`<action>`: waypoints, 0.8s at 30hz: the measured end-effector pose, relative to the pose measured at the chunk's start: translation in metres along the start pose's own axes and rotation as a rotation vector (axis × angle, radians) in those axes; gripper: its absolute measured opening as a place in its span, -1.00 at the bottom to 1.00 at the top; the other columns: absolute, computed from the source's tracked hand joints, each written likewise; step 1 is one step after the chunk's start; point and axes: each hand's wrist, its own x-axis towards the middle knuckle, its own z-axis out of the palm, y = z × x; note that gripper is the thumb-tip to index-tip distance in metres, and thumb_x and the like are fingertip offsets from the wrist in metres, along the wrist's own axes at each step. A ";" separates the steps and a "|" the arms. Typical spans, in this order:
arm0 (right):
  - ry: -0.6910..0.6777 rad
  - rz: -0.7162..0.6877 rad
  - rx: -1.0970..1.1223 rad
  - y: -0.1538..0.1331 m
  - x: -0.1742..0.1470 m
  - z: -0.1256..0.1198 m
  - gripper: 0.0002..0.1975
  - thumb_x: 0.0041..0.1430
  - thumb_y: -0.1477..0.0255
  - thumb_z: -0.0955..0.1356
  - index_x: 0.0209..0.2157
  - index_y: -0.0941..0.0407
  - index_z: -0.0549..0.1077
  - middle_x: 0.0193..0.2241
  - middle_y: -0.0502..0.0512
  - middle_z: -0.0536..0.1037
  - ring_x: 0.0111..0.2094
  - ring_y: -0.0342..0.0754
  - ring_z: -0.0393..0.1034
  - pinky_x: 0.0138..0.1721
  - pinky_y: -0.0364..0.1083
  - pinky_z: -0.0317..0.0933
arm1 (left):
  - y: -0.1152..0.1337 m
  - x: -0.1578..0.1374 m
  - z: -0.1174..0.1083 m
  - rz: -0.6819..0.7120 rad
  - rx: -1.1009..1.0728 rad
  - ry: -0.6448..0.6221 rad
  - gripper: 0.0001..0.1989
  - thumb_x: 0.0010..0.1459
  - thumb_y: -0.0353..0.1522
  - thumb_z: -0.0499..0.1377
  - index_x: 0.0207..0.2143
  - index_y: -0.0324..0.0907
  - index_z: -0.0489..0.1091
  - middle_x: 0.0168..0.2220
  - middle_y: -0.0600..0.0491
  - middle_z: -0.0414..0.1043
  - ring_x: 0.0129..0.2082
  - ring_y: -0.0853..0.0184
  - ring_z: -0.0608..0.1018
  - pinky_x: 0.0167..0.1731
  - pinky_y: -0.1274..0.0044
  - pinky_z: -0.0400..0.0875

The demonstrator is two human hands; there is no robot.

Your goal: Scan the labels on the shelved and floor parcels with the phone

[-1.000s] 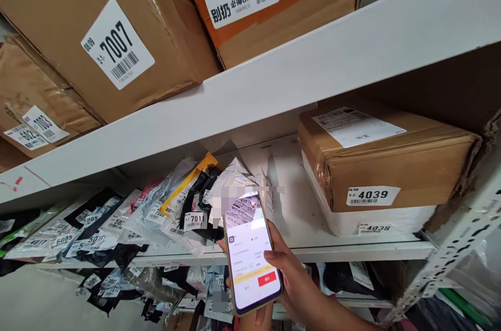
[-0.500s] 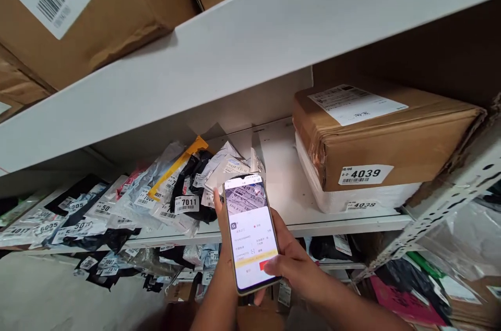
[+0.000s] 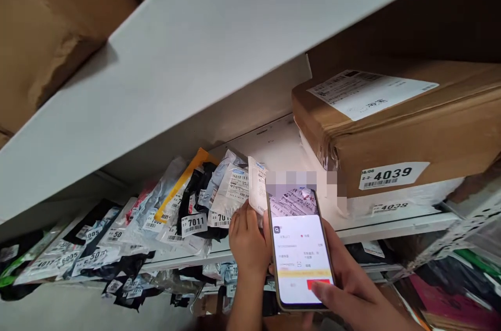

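Note:
My right hand [image 3: 344, 279] holds a smartphone [image 3: 303, 247] upright, its thumb over a red button low on the lit screen. The top of the screen shows a camera picture of a printed label. Left of the phone, my left hand [image 3: 248, 237] has its fingers curled at the lower end of a white mailer bag [image 3: 256, 185], partly hidden behind the phone. Close beside those fingers leans another white labelled parcel [image 3: 233, 190]. Further left is a black parcel [image 3: 195, 195] with the label 7011.
A row of bagged parcels [image 3: 141, 221] with number labels leans along the shelf [image 3: 270, 138]. At right, a brown carton [image 3: 391, 148] marked 4039 rests on a white package [image 3: 418, 205]. Above runs a white shelf edge [image 3: 195, 54] under another carton [image 3: 50, 23]. More parcels [image 3: 133, 286] sit below.
The phone, in my right hand, has shifted right in view. My left hand has come out from beside the phone to the white mailer bag. The view has tilted and come closer to the 4039 carton.

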 end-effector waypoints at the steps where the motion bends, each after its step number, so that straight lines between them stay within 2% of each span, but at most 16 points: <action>1: 0.028 0.000 0.001 0.000 -0.001 -0.002 -0.05 0.20 0.31 0.43 0.32 -0.16 -0.34 -0.02 0.18 0.49 -0.25 -0.01 0.49 -0.34 -0.07 0.44 | 0.001 0.001 -0.001 0.008 0.024 0.006 -0.83 0.26 -0.44 0.01 -0.19 -0.29 0.36 -0.31 -0.18 0.48 -0.11 0.11 0.55 -0.03 0.25 0.41; 4: 0.078 -0.015 0.010 0.000 -0.002 -0.005 -0.04 0.19 0.28 0.44 0.32 -0.19 -0.34 -0.09 0.13 0.52 -0.31 -0.04 0.50 -0.33 -0.05 0.44 | 0.004 0.003 -0.001 0.019 0.052 0.021 -0.82 0.28 -0.40 0.01 -0.18 -0.29 0.36 -0.37 -0.13 0.47 -0.14 0.14 0.56 -0.06 0.29 0.42; 9: 0.080 -0.030 0.030 0.005 0.000 -0.010 -0.02 0.20 0.34 0.43 0.31 -0.20 -0.38 -0.07 0.14 0.51 -0.28 -0.03 0.51 -0.34 -0.07 0.45 | 0.004 0.003 0.002 0.016 0.056 0.042 -0.78 0.30 -0.34 0.03 -0.14 -0.30 0.36 -0.24 -0.20 0.52 -0.15 0.16 0.56 -0.07 0.31 0.40; 14: -0.026 -0.087 0.007 0.009 0.005 -0.016 -0.17 0.27 0.37 0.38 0.30 -0.21 -0.27 -0.02 0.15 0.48 -0.35 -0.10 0.51 -0.34 -0.06 0.46 | 0.005 0.005 0.002 0.026 0.050 0.066 -0.77 0.31 -0.32 0.03 -0.15 -0.31 0.37 -0.25 -0.21 0.53 -0.16 0.17 0.56 -0.07 0.34 0.38; 18: -0.016 -0.112 -0.020 0.010 0.008 -0.015 -0.24 0.26 0.43 0.38 0.28 -0.17 -0.16 -0.08 0.11 0.51 -0.26 -0.05 0.51 -0.35 -0.06 0.48 | 0.004 0.005 0.002 0.017 0.030 0.053 -0.76 0.30 -0.31 0.05 -0.16 -0.31 0.38 -0.24 -0.22 0.53 -0.18 0.15 0.57 -0.09 0.33 0.40; 24: -0.020 -0.132 -0.012 0.011 0.012 -0.013 -0.29 0.23 0.47 0.39 0.24 -0.14 -0.05 -0.07 0.08 0.48 -0.34 -0.14 0.48 -0.40 -0.09 0.48 | 0.001 0.002 0.004 0.010 0.034 0.050 -0.77 0.29 -0.32 0.04 -0.21 -0.32 0.40 -0.24 -0.24 0.54 -0.22 0.10 0.58 -0.11 0.27 0.44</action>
